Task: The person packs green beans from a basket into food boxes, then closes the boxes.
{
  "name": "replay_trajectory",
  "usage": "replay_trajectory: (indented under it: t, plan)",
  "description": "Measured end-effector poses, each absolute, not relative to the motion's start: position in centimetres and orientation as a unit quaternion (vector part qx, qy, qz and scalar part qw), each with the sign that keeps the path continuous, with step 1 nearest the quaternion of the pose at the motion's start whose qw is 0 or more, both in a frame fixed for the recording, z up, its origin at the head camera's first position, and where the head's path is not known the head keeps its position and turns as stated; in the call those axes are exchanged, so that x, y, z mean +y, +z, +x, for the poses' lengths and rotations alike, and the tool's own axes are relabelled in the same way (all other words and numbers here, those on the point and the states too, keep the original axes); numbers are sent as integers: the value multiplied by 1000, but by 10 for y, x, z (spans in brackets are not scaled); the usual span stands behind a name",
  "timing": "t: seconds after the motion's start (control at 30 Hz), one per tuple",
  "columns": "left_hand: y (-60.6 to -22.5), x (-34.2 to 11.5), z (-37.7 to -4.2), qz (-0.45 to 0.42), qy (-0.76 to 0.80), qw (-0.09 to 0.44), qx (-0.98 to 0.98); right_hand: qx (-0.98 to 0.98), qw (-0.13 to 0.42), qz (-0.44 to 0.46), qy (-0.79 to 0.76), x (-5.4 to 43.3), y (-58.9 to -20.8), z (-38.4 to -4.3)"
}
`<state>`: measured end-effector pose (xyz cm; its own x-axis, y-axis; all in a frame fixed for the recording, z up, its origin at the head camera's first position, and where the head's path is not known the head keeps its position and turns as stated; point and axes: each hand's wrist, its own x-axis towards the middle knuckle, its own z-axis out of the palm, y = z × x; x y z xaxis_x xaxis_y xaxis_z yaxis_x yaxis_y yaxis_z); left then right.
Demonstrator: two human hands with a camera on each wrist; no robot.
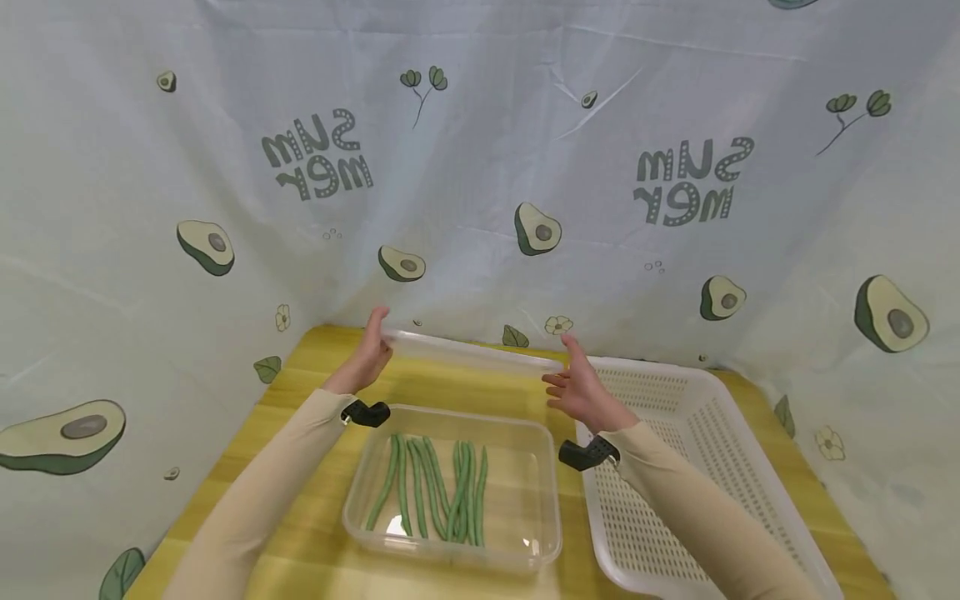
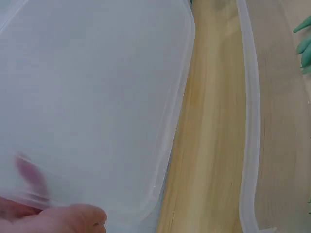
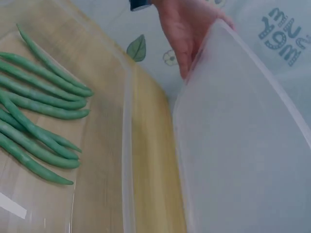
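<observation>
A translucent white plastic lid (image 1: 472,352) is held up edge-on behind the food container, its right end lower in the head view. My left hand (image 1: 366,358) grips the lid's left end; in the left wrist view its thumb lies along the lid's edge and a finger shows through the plastic. At the lid's right end, my right hand (image 1: 581,387) holds it between a raised thumb and the fingers. Below stands the clear rectangular container (image 1: 525,492), uncovered, with several green beans (image 1: 420,483) lying lengthwise on its bottom, mostly towards the left and middle.
To the right, a white perforated plastic basket (image 1: 720,408) stands beside the container, partly under my right forearm. Both are on a yellow wood-grain table (image 1: 300,467). A pale curtain (image 1: 465,167) printed with avocados hangs behind and along the sides.
</observation>
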<state>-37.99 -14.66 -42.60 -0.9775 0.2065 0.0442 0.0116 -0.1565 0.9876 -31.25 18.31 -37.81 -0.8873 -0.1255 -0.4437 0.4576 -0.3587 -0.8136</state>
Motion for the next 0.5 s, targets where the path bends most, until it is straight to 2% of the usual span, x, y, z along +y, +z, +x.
replay_trajectory:
  t: [0.1,0.27,0.37,0.5]
  plan:
    - [-423,-156,-371,141,762,111,622,584,157,127,-786,186,-379,-308]
    - [-405,-165,-338,146,743,184,627,671,113,102,-725,188,-386,-297]
    - [-406,-169,-326,150,714,179,660,719,64,92,-686,184,-392,-291]
    - [-410,-169,-312,152,651,126,733,771,-10,76,-632,176,-401,-278]
